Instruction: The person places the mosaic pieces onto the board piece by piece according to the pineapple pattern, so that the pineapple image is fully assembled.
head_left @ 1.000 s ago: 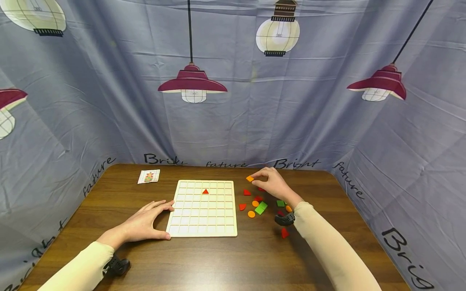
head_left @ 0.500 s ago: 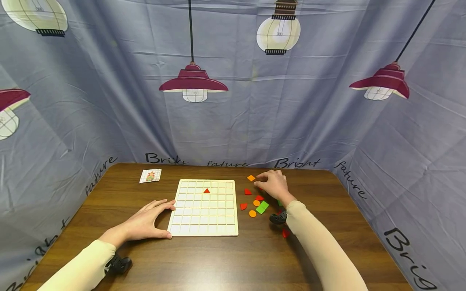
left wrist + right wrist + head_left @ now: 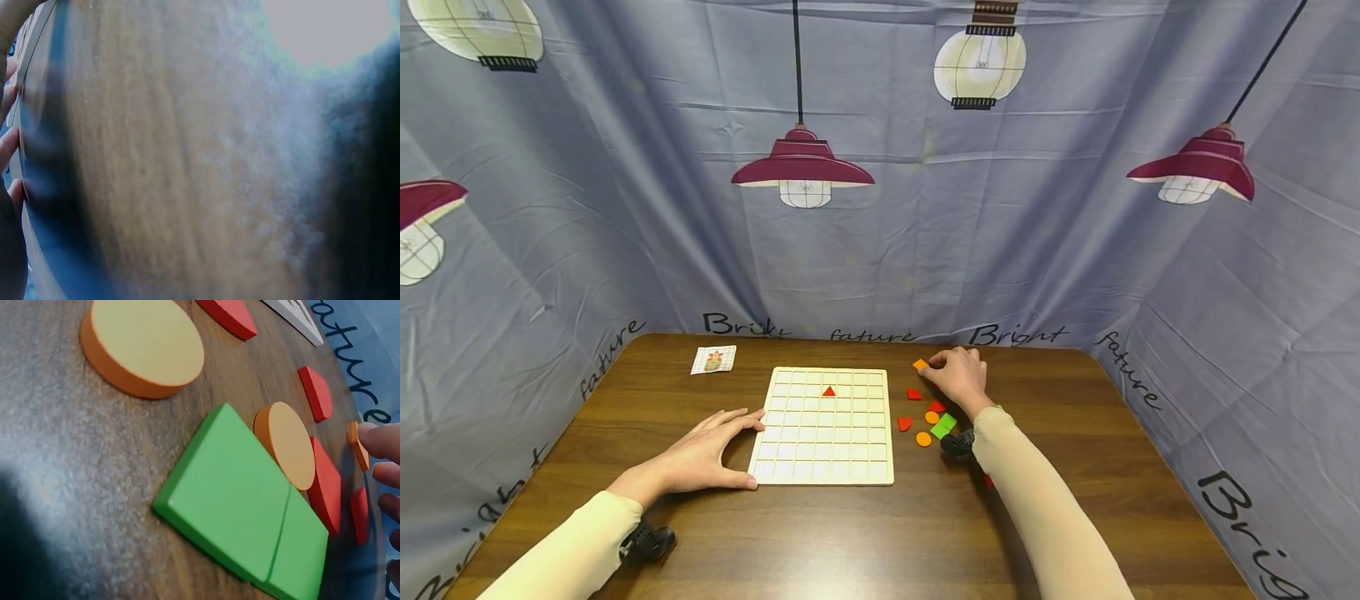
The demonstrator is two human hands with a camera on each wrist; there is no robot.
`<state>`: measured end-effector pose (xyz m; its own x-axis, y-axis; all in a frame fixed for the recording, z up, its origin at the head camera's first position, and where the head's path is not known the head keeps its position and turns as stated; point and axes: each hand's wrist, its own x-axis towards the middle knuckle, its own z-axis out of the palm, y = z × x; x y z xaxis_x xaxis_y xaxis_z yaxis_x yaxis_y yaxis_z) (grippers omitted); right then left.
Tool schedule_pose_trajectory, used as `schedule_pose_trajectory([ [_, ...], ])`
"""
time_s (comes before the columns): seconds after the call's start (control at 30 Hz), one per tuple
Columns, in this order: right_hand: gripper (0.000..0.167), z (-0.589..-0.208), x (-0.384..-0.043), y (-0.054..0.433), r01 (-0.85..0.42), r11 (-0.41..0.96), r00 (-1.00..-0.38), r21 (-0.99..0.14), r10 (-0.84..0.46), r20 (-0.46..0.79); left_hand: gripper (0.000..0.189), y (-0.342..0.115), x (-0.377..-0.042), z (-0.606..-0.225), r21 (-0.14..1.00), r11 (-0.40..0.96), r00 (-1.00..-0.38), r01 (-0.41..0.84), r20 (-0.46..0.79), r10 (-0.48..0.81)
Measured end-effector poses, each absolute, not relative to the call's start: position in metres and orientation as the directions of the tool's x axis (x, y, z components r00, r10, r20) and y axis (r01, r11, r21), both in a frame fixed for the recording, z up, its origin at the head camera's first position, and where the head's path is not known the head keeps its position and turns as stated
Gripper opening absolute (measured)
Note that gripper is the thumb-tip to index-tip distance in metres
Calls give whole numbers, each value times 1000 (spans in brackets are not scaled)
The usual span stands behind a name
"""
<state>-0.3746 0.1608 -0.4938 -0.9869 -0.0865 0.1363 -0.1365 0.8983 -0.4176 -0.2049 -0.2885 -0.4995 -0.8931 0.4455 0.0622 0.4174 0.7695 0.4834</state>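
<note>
Table (image 3: 835, 542): one, brown wood.
Sleeves (image 3: 1037, 492): two, cream, the right one blocking part of the table's right side.
Board (image 3: 822, 433): one, gridded.
Left hand (image 3: 700, 457): spread, touching the board's left edge.
Right hand (image 3: 961, 379): fingertips touch one orange piece (image 3: 918, 365), right of the board's far corner; pinched or not, cannot tell.
Card (image 3: 713, 359): one, far left.
Green pieces (image 3: 231, 500): two, touching.
Red pieces (image 3: 905, 424): six showing, one on the board.
Orange discs (image 3: 923, 439): two.
</note>
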Motion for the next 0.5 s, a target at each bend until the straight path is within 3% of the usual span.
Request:
schedule_pose_trajectory([
  [0.5,38,-501,-379,156,-100,882,-993,-461,-57,105,84,-290,-206,-502,490,764,-891,420,62,450],
])
